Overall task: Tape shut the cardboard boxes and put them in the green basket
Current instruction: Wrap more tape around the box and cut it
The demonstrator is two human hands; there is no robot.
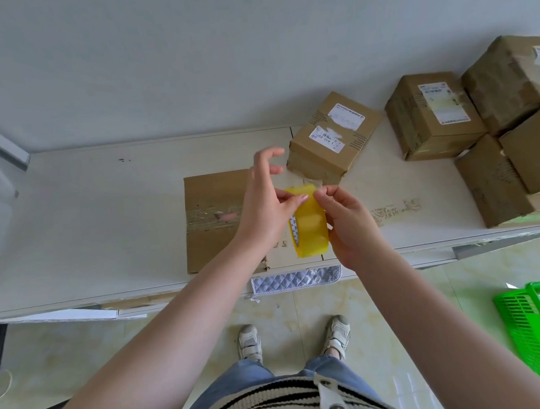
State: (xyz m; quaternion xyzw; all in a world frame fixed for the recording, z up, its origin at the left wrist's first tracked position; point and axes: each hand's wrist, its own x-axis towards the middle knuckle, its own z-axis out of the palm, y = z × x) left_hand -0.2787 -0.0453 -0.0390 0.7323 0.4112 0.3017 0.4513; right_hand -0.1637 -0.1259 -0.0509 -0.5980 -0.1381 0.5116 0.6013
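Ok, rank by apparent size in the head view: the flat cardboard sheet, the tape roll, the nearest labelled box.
1. flat cardboard sheet, partly hidden by an arm
2. nearest labelled box, slightly smaller; farther away, so unsure
3. tape roll, clearly smallest

A single wide-angle camera worn on the person's head looks forward and steeply down. It sits close above both forearms, takes in the white table against the wall ahead, and reaches the tiled floor and the person's shoes directly beneath.
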